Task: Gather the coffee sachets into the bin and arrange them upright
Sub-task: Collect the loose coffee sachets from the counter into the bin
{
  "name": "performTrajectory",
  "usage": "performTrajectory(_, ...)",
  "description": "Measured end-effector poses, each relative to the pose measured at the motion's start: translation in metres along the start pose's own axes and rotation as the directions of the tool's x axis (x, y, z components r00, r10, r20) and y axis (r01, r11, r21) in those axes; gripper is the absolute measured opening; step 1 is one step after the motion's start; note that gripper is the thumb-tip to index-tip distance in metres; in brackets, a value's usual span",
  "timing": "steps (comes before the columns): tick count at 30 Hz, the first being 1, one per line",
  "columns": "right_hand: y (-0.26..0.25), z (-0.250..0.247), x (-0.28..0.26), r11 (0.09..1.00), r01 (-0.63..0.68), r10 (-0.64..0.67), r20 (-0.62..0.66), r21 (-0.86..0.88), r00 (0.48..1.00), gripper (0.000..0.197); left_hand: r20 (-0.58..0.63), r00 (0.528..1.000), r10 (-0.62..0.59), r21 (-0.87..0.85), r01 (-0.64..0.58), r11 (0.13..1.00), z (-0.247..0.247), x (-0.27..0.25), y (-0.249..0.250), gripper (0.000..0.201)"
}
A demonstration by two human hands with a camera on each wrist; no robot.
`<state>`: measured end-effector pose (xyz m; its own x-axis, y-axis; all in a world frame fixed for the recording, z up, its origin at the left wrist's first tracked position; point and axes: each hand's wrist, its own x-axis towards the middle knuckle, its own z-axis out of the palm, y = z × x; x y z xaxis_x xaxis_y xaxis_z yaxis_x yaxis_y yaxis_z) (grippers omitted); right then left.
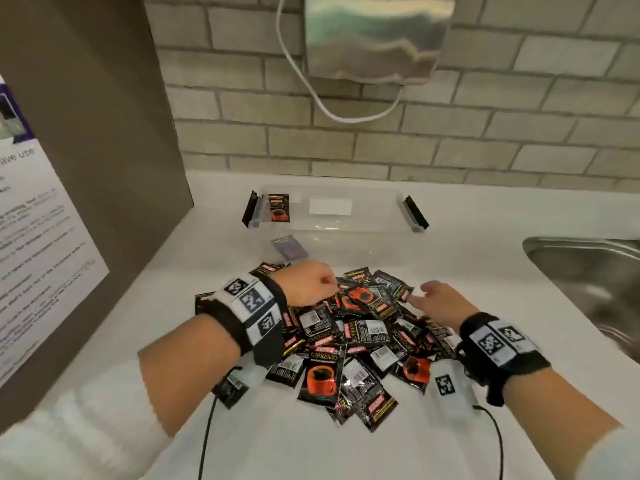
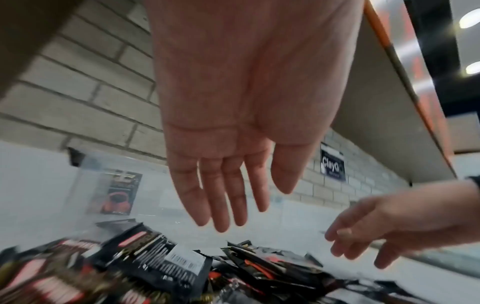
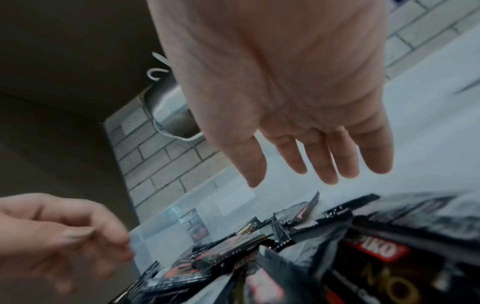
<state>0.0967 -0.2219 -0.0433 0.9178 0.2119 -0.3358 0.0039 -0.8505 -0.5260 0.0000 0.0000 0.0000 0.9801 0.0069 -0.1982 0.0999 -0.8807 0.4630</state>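
Neither hand holds anything. The left hand (image 1: pixel 309 285) hovers over the far left part of the heap with its fingers (image 2: pixel 218 197) straight and close together, palm down, clear of the packets below. The right hand (image 1: pixel 439 301) hangs over the far right part of the heap, its fingers (image 3: pixel 327 156) loosely spread and pointing down toward the packets without touching them. Under both lies the pile of coffee sachets (image 1: pixel 349 344), black packets printed with a red cup, scattered flat and overlapping on the white counter (image 1: pixel 450 244), some face up and some showing the barcode side. Just beyond the pile stands the clear plastic bin (image 1: pixel 367 223), with a black latch at each end. One upright sachet (image 1: pixel 278 208) leans against the bin's left end wall, its printed face toward the camera; lower down by the bin's near left corner a second sachet (image 1: pixel 290 247) shows dimly through the clear plastic, and I cannot tell whether it lies inside or outside the wall. To the right of the counter is the rim of a steel sink (image 1: pixel 585 271). Behind the bin rises a brick wall (image 1: pixel 485 140), with a metal dispenser (image 1: pixel 377 36) mounted above.
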Motion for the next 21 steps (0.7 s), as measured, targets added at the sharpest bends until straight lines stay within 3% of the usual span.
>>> performTrajectory(4,-0.001,-0.003,0.033,0.982,-0.036,0.015,0.113,0.187,0.993,0.077,0.132,0.976,-0.174,0.218,0.142,0.966,0.005,0.048,0.020,0.071)
performTrajectory(6,-0.004,-0.004,0.046,0.951,-0.073,0.016,0.189,0.300,0.982,0.083,0.200,0.951,-0.237,0.213,0.194,0.958,0.016,0.069,0.022,0.090)
performTrajectory(8,-0.011,-0.004,0.052,0.911,-0.086,-0.020,0.252,0.403,0.968,0.078,0.219,0.945,-0.242,0.180,0.205,0.962,0.027,0.082,0.023,0.098)
performTrajectory(11,-0.021,0.001,0.060,0.852,-0.096,-0.103,0.345,0.514,0.933,0.063,0.175,0.958,-0.226,0.127,0.205,0.970,0.032,0.092,0.019,0.096)
performTrajectory(16,-0.036,0.014,0.063,0.860,-0.014,-0.251,0.446,0.511,0.859,0.036,0.202,0.971,-0.130,-0.085,0.150,0.985,0.025,0.093,0.004,0.068)
performTrajectory(21,-0.043,0.012,0.069,0.840,0.084,-0.343,0.404,0.536,0.848,0.032,0.075,0.996,-0.056,-0.388,0.081,0.918,0.015,0.093,-0.012,0.063)
